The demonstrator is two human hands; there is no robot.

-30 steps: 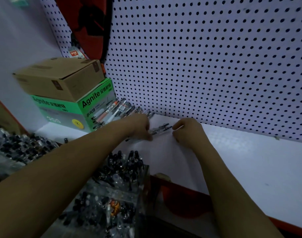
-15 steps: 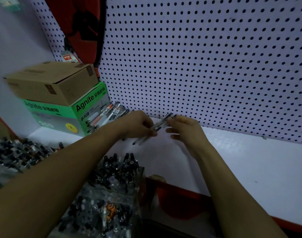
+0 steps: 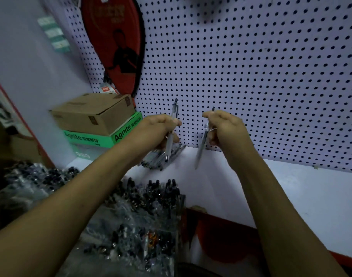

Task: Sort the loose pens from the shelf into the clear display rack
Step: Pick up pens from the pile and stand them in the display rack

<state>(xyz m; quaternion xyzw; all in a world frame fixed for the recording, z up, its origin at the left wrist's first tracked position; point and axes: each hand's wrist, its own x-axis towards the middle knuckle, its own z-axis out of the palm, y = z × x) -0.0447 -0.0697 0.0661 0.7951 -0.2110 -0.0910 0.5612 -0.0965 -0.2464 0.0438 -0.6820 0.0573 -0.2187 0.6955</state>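
Left hand (image 3: 157,130) raised above the shelf (image 3: 291,196), fingers curled round a clear-barrelled pen (image 3: 172,128); pen near upright, clicker end up, tip down. Right hand (image 3: 225,126) at the same height, just right of the left but apart from it, fingers curled round a second pen (image 3: 201,150), tilted, tip pointing down and left. Both forearms reach in from the near edge.

Loose pens (image 3: 161,158), dark-tipped with clear bodies, lie in a pile on the white shelf at the foot of the pegboard (image 3: 251,76), below the left hand. Clear display rack (image 3: 143,216) stands near left, packed with dark-capped pens.

Far left: a brown carton (image 3: 95,112) stacked on a green box (image 3: 103,137).
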